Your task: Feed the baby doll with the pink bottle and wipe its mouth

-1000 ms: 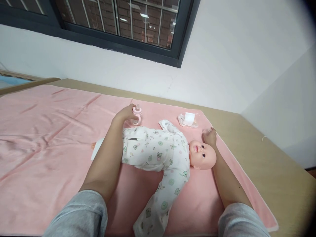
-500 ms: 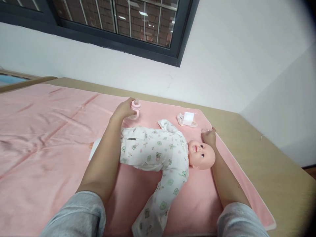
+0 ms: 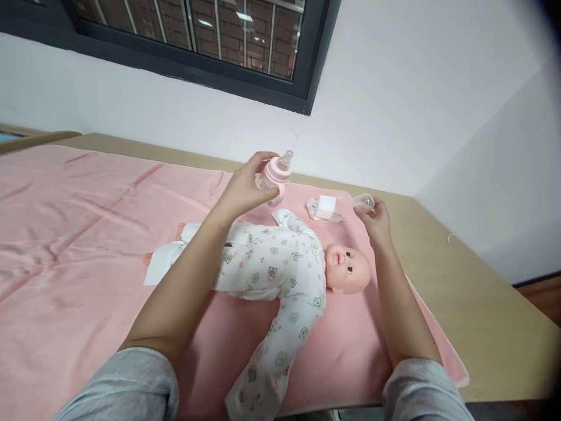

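Note:
My left hand [image 3: 252, 186] is closed around a small pink baby bottle [image 3: 279, 169] with a clear teat, tilted to the right above the cloth. In my right hand [image 3: 377, 221] is a clear, rounded bottle cap [image 3: 363, 202], held up by the fingers beyond the doll's head. Between and below my arms a baby doll [image 3: 272, 263] lies on its back, dressed in a white printed suit, its head to the right. My left forearm hides part of its legs.
A pink cloth [image 3: 87, 234] covers most of the wooden table [image 3: 473, 292]. Near its far edge lies a clear plastic packet [image 3: 325, 208] with a white label. Behind stand a white wall [image 3: 372, 117] and a dark-framed window [image 3: 302, 76].
My left hand has lifted the bottle off the cloth and moved it right. My right hand has raised the clear cap from beside the doll's head. The view has shifted slightly.

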A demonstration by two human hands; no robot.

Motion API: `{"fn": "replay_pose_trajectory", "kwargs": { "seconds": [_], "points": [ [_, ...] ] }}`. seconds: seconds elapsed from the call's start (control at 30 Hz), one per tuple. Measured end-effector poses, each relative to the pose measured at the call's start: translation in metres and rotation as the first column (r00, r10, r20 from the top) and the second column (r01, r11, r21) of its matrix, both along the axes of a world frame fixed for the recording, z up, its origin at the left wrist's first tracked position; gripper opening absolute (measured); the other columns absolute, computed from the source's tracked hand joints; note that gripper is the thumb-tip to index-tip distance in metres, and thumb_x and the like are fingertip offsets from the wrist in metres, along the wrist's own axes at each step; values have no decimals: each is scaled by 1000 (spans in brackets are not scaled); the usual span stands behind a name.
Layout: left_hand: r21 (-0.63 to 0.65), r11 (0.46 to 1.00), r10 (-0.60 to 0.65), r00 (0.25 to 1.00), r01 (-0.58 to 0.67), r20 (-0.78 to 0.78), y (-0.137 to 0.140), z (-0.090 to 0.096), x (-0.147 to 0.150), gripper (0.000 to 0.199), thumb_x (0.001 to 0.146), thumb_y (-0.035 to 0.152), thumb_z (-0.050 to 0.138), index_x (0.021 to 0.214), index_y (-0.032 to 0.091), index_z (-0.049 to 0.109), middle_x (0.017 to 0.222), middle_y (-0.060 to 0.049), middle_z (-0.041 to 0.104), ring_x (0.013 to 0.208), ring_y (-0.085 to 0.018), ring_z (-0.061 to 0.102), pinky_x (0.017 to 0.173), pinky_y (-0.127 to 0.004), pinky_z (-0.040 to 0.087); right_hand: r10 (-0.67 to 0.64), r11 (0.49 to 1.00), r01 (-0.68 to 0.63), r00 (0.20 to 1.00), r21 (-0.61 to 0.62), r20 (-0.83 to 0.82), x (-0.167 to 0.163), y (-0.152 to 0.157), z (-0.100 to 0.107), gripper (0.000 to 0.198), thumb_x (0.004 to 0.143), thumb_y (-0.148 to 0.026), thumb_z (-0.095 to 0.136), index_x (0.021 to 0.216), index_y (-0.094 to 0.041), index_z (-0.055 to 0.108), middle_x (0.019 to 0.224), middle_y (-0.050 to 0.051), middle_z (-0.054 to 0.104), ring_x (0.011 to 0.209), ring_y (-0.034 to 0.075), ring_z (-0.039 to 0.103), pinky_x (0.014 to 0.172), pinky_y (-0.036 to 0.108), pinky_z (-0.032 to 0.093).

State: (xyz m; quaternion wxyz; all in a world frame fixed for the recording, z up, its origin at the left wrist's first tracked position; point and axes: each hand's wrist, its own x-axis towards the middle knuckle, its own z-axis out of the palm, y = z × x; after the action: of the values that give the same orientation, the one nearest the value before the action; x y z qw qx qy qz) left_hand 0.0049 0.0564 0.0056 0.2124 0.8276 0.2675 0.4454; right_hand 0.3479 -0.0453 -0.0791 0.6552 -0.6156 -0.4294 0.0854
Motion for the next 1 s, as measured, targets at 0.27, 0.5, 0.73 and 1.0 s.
{"fn": "replay_pose_trajectory", "kwargs": {
  "seconds": [0.27, 0.5, 0.73, 1.0],
  "points": [
    [65, 998, -3, 994, 10, -105, -49, -5, 32, 49, 70, 22, 63, 118, 24, 53, 120, -1, 68, 113, -26, 61, 104, -41, 37, 285, 926, -341, 913, 163, 291, -90, -47, 62, 70, 77, -47, 75, 136, -35, 40, 131, 6, 55, 122, 23, 58, 103, 44, 53],
    [181, 982, -15, 987, 44, -159, -65, -12, 42, 47, 76, 25, 65, 122, 25, 57, 133, -3, 64, 123, -27, 57, 97, -40, 31, 301, 918, -361, 904, 165, 304, -117, -58, 66, 64, 80, -50, 71, 136, -38, 41, 138, 5, 47, 128, 25, 53, 105, 48, 53],
    [174, 984, 4, 990, 21, -142, -69, -14, 45, 50, 77, 27, 68, 126, 26, 60, 135, -4, 64, 125, -27, 56, 98, -40, 30, 346, 915, -389, 893, 107, 287, -122, -49, 53, 67, 79, -51, 71, 137, -37, 40, 137, 5, 47, 130, 24, 50, 107, 47, 52],
    [134, 991, 16, 987, 6, -160, -76, -13, 47, 51, 79, 35, 68, 128, 23, 60, 128, -7, 68, 116, -27, 61, 99, -40, 31, 387, 905, -422, 871, 56, 303, -131, -53, 55, 71, 81, -51, 71, 142, -39, 37, 142, 5, 44, 133, 25, 48, 106, 47, 52]
  ]
}}
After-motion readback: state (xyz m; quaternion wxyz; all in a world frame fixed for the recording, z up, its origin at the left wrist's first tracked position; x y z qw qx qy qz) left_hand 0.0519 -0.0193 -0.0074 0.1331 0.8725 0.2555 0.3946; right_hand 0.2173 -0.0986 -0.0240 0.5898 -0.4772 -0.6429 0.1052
